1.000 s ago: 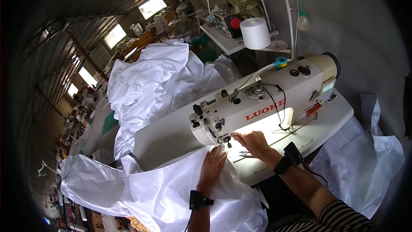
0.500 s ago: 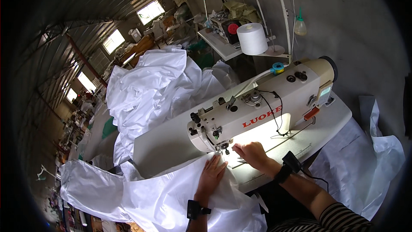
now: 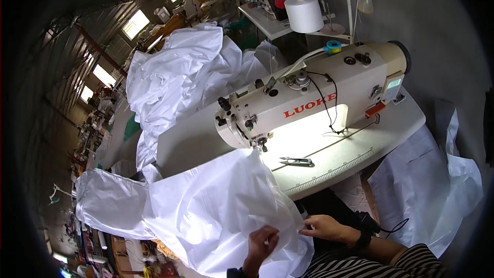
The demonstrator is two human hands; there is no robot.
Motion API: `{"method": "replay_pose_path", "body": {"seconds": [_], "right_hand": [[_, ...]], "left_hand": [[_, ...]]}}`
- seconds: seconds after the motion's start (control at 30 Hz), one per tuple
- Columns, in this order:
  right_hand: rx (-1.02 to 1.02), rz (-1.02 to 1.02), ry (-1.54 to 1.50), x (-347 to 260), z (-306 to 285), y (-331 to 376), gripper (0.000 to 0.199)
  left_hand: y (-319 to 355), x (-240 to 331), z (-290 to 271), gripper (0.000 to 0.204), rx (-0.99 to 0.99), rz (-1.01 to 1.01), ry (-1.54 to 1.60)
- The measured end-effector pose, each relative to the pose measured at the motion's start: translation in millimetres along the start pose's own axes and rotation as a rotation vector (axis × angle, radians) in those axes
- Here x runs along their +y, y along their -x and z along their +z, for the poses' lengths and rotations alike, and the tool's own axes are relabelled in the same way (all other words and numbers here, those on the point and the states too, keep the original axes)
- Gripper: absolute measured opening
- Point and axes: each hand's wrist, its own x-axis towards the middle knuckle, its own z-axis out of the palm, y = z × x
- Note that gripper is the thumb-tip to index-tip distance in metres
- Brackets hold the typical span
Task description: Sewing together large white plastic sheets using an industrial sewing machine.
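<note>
A broad sheet of white fabric [image 3: 226,195] drapes from under the sewing machine's [image 3: 319,92] needle area toward me. My right hand [image 3: 329,228] is closed, thumb and fingertips pinching this fabric's right edge below the machine table. Just to its left, my left hand [image 3: 261,244] rests over the cloth with its fingers curled in; whatever they hold is hidden. Both hands are well apart from the needle. On the lit machine bed [image 3: 339,167] lies a pair of thread snips [image 3: 297,161], to the right of the fabric.
A large heap of white fabric [image 3: 180,67] lies behind the machine. At the back stands a white thread cone [image 3: 304,14] near a hanging oil bottle [image 3: 365,3]. More pale sheeting [image 3: 417,190] hangs at the right beside the table's edge.
Both hands have left the needle area and come down toward me along the fabric's right edge. The snips now show fully on the machine bed. The view has tilted lower.
</note>
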Motion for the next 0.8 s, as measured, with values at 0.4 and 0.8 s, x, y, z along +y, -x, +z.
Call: {"method": "replay_pose_path", "body": {"seconds": [0.4,0.8], "right_hand": [[0.124,-0.144,0.046,3,-5,26,0.020],[-0.620,0.172,-0.668,-26,68,12,0.043]], "left_hand": [[164,11,52,0.010,0.246,-0.806,-0.484],[189,61,-25,0.030,-0.002,-1.009,0.534]]}}
